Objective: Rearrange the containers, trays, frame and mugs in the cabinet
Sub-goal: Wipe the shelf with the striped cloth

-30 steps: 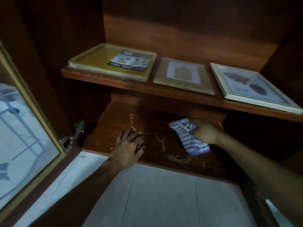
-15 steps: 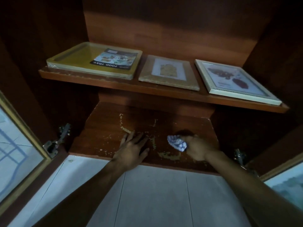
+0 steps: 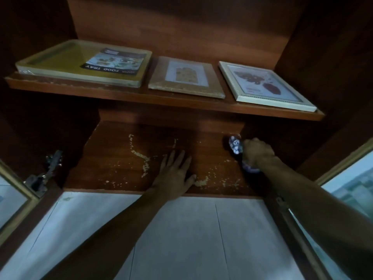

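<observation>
Shelf [image 3: 113,162] bears left hand [image 3: 173,172] flat near front edge, right hand [image 3: 256,152] clutching cloth [image 3: 235,145] at right end.

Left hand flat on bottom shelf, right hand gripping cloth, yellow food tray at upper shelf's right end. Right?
No. Head view: the yellow food tray sits at the upper shelf's left end. The rest holds.

On the cabinet's lower shelf [image 3: 113,164], the left hand [image 3: 173,174] lies flat; at right the right hand [image 3: 257,152] grips a blue-white cloth [image 3: 235,145]. Above sit a yellow tray [image 3: 60,61] and two frames.
</observation>
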`<state>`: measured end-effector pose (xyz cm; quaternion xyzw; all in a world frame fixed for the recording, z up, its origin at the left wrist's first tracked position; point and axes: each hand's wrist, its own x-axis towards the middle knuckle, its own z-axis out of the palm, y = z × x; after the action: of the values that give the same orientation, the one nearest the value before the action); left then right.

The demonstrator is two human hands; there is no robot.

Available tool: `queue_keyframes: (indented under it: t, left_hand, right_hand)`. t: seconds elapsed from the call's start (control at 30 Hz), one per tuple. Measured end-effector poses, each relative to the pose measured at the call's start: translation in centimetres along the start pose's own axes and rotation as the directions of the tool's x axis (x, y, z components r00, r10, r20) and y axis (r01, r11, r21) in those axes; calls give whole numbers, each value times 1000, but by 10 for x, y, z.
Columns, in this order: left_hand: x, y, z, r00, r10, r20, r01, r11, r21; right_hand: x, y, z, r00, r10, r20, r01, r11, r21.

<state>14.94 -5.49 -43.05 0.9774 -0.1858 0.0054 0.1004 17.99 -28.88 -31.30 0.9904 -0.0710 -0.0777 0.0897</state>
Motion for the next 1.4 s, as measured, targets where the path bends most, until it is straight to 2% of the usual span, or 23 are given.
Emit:
queue_keyframes:
  t: [0.07, 0.2, 0.27, 0.37, 0.43, 0.53, 0.63, 0.73, 0.8, 0.93, 1.1, 1.27, 1.33, 1.4]
  left_hand:
    - [2, 2, 6, 1000, -1, 21, 1, 1000, 19]
    - [3, -1, 10, 1000, 0, 3, 0, 999, 42]
    - [3, 0, 10, 1000, 4, -11, -3, 999, 52]
    - [2, 1, 9, 1000, 8, -27, -6, 998, 57]
    - [1, 0, 9, 999, 7, -32, -5, 999, 40]
    - [-1, -3, 7, 1000, 0, -22, 0, 1000, -2]
    - [-8, -12, 4, 1000, -22, -13, 22, 1000, -1]
    - [-19, -27, 2, 998, -55, -30, 55, 998, -1]
    - [-28, -37, 1, 996, -63, -56, 62, 998, -10]
    - [-43, -58, -4, 991, -130, -14, 131, 991, 29]
    - [-59, -74, -6, 982, -167, -93, 168, 986, 9]
    - [-63, -73, -8, 982, -169, -84, 170, 985, 8]
    - [-64, -71, -9, 983, -169, -74, 170, 985, 12]
    - [-65, -71, -9, 984, -170, -60, 172, 985, 18]
  right_hand:
    - [-4, -5, 14, 995, -31, 90, 29, 999, 16]
    - [-32, -17, 40, 991, -120, 59, 120, 993, 15]
    - [-47, -20, 44, 975, -193, 109, 189, 981, 45]
    - [-63, -12, 30, 915, -305, 264, 235, 935, 266]
    - [-66, -2, 11, 908, -325, 263, 192, 883, 428]
    - [-47, 12, -11, 974, -190, 125, 93, 834, 544]
    - [-9, 15, -18, 997, -35, 76, -3, 893, 450]
    - [21, 5, -9, 999, 10, 50, -28, 925, 380]
    - [31, -11, 6, 999, 11, 41, -26, 916, 400]
    - [11, -64, 25, 977, -209, 51, 174, 907, 384]
    - [-42, -100, 42, 864, -502, 45, 416, 759, 501]
    - [-69, -101, 37, 804, -582, 123, 411, 693, 593]
    - [-74, -95, 29, 824, -559, 95, 377, 664, 645]
    - [-74, -88, 17, 864, -502, 21, 320, 582, 748]
